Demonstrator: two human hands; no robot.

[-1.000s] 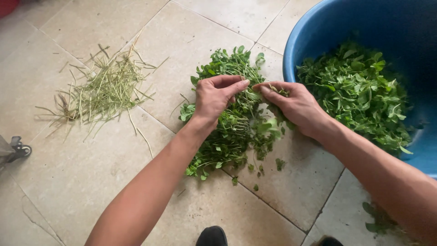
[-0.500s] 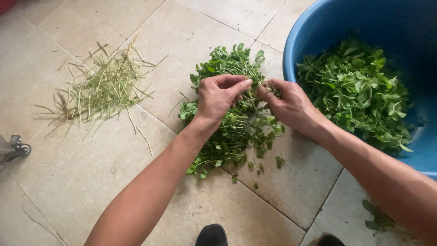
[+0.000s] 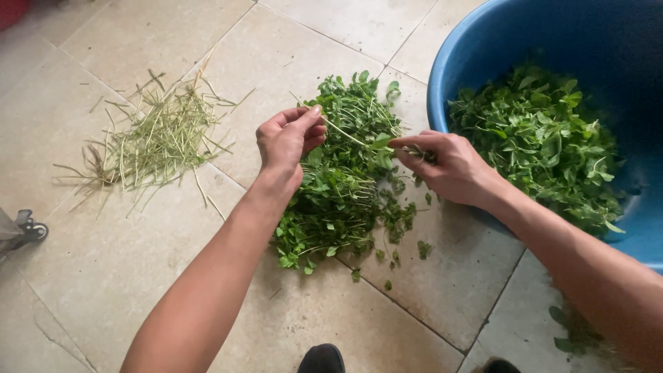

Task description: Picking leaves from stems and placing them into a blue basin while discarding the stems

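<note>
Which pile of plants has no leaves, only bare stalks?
The pale pile of stalks on the tiles at the far left. The middle pile under the hands and the heap in the blue tub are dark green and leafy.

Stem pile (image 3: 155,141) left, herb heap (image 3: 342,183) centre on floor, basin (image 3: 483,48) of leaves (image 3: 542,141) right.

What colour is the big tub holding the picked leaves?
Blue; the tub shows best in the head view, at upper right.

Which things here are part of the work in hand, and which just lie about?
In hand: left hand, right hand, stem held between them, leaf pile, blue tub of leaves, bare stems.
Lying about: grey object, red thing.
</note>
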